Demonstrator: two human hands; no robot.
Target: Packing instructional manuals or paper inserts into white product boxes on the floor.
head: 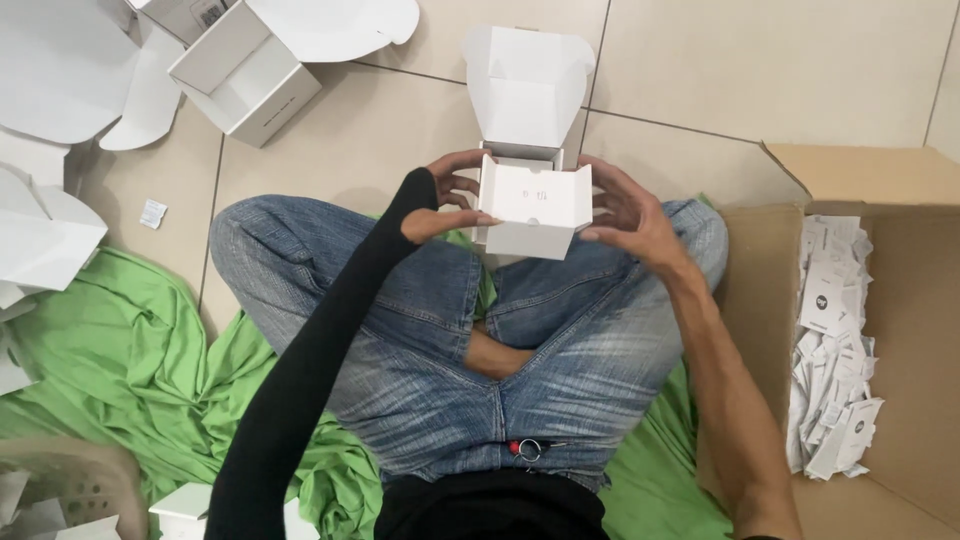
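Nearest the camera, the person sits cross-legged in faded blue jeans (450, 330) on a rumpled green cloth (120, 370) spread over the beige tiled floor (350, 140). At the bottom left corner lies a pale perforated plastic basket (70, 485).

Above the knees, both hands hold a small white folding cardboard box (530, 205). It is held level over the lap, its long axis running left to right, with the tall hinged lid standing open and pointing away from the person towards the floor beyond. The front flap faces the camera. The left hand (445, 200), its forearm in a long black sleeve, has its grip pinching the box's left end, thumb on the front and fingers curled behind. The right hand (625, 210), bare-armed, has its grip closed on the right end, fingertips pressed on the front edge and side wall.

To the right stands a large open brown corrugated carton (900, 350), holding a loose heap of small white paper cards (835, 350).

Farther off at upper left, another open white cardboard box (245, 85) lies tilted on the tiles, with flat unfolded white box blanks (50, 70) beside it and along the left edge. A small white paper slip (153, 213) lies alone on the floor near them.
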